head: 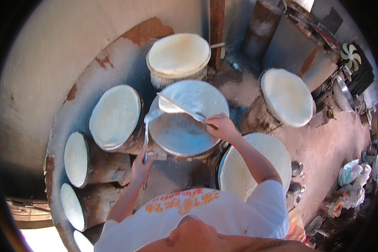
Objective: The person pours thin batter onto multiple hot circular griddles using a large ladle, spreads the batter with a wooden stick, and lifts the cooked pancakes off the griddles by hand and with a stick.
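A round metal griddle sits before me. A pale layer, perhaps batter or thin pancake, covers its far part, while the near part is bare grey-blue metal. My right hand grips the dark handle of a long flat metal spatula, whose blade slants to the far left over the pale layer. In my left hand is a slim metal-handled utensil. Its whitish head is at the griddle's left rim, blurred, so I cannot tell whether it touches.
Pale round sheets top several drum-like stands: one behind, one at left, one at right. Another broad pale round lies beneath my right forearm. A curved wall bounds the left; metal pots and plastic bags lie right.
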The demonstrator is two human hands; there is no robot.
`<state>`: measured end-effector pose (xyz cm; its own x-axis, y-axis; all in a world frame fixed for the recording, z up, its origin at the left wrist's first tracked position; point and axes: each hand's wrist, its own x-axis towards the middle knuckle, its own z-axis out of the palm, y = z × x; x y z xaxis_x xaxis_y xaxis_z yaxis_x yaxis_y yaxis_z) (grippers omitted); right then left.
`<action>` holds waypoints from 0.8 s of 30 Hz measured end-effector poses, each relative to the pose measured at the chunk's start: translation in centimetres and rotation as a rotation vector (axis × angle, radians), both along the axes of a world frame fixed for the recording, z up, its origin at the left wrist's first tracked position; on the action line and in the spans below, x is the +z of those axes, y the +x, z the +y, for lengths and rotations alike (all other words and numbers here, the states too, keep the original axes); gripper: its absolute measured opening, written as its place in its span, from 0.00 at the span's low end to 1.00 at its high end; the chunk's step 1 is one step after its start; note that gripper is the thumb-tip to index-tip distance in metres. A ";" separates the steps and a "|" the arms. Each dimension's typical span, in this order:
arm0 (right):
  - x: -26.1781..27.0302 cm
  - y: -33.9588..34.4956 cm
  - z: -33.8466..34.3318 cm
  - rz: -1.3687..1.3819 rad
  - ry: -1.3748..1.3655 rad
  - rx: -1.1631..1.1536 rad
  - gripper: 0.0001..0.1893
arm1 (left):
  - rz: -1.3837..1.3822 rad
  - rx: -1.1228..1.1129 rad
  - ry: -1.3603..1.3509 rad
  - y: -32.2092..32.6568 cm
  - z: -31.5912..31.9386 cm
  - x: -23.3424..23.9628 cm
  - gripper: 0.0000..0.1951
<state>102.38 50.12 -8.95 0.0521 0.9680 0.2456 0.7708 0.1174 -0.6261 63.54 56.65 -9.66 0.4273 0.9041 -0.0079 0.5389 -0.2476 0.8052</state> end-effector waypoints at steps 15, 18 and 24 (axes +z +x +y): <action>-2.8 4.3 4.7 0.185 -0.134 0.093 0.17 | 0.079 0.034 -0.490 1.8 -3.2 4.8 0.29; -3.4 3.5 7.8 -0.073 0.131 0.104 0.17 | 0.085 0.013 -0.455 2.6 -2.9 4.2 0.29; -3.2 3.8 0.0 0.196 -0.042 0.344 0.17 | 0.200 -0.035 -0.447 -1.3 -6.7 3.2 0.30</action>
<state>106.16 50.08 -12.13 -0.2346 0.9461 0.2233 0.5564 0.3190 -0.7672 62.25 49.98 -6.42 0.4078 0.7787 -0.4769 0.6912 0.0781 0.7185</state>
